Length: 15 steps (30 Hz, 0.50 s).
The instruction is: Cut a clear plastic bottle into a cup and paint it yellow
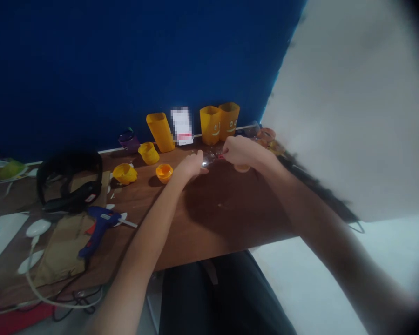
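Observation:
Near the back of the table, my left hand (194, 163) is closed on a clear, shiny plastic piece (208, 159), which looks like part of a bottle. Facing it from the right, my right hand (240, 150) pinches a small red thing (221, 157) at the piece's right end; its kind is too small to make out. Under my right wrist lies a round, pale orange piece (242, 168). An orange-yellow cup (164, 173) stands just left of my left hand. Behind both hands are two yellow containers (210, 125) with smiling faces.
A tall yellow container (159, 132) and a white card (182, 125) stand by the blue wall. More yellow pieces (125, 173) sit to the left. A blue glue gun (99, 228), black headset (71, 184) and white cable (31, 274) occupy the left side. Orange scraps (266, 135) lie back right.

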Available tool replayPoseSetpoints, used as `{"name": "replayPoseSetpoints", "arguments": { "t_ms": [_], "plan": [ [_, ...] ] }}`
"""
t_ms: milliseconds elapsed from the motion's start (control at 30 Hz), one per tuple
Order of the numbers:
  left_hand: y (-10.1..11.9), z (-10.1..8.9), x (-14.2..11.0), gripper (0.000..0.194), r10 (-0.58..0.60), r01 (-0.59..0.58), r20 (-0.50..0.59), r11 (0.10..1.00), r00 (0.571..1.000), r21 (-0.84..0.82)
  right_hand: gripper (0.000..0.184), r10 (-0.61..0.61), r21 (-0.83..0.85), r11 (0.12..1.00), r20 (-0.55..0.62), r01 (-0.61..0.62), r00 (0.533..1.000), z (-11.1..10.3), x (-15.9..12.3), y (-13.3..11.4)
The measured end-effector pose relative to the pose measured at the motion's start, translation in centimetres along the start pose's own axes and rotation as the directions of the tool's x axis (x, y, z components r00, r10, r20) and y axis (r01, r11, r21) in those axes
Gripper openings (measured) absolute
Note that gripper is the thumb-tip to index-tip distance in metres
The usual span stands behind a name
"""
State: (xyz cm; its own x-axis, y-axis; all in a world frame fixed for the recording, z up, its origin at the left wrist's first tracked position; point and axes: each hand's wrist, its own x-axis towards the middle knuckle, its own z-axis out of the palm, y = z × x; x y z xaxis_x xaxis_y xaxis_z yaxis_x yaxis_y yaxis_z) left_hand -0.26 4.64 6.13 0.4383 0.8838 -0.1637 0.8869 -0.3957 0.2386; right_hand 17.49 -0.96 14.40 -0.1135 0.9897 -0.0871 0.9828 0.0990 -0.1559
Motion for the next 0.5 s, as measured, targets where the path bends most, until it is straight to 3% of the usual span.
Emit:
{"name": "replayPoseSetpoints", "arguments": {
  "t_ms": [133,300,400,500],
  "plan": [
    [-0.4,0.0,0.4,0.066,-0.015,0.015,-0.009,1.0,1.0,-0.023,0.028,-0.003,0.008,1.0,-0.025,0.003,1.0,0.6,-0.3,-0.6],
    [0.0,-0.1,0.5,0.071,-0.037,0.037,0.018,0.999,0.999,-0.007,0.039,0.071,-0.016,0.997,-0.193,-0.076,0.979,6.9,-2.9,-1.1],
    [0.3,-0.2,0.4,0.075,-0.026,0.026,0.028,1.0,0.999,0.016,0.049,0.092,-0.044,0.994,-0.163,-0.101,0.982,10.7,-4.2,-1.0],
    [0.3,-0.5,0.3,0.077,-0.041,0.041,0.046,0.999,0.998,0.009,0.056,0.097,-0.096,0.99,-0.101,-0.106,0.99,12.7,-4.5,-1.0]
  ]
}}
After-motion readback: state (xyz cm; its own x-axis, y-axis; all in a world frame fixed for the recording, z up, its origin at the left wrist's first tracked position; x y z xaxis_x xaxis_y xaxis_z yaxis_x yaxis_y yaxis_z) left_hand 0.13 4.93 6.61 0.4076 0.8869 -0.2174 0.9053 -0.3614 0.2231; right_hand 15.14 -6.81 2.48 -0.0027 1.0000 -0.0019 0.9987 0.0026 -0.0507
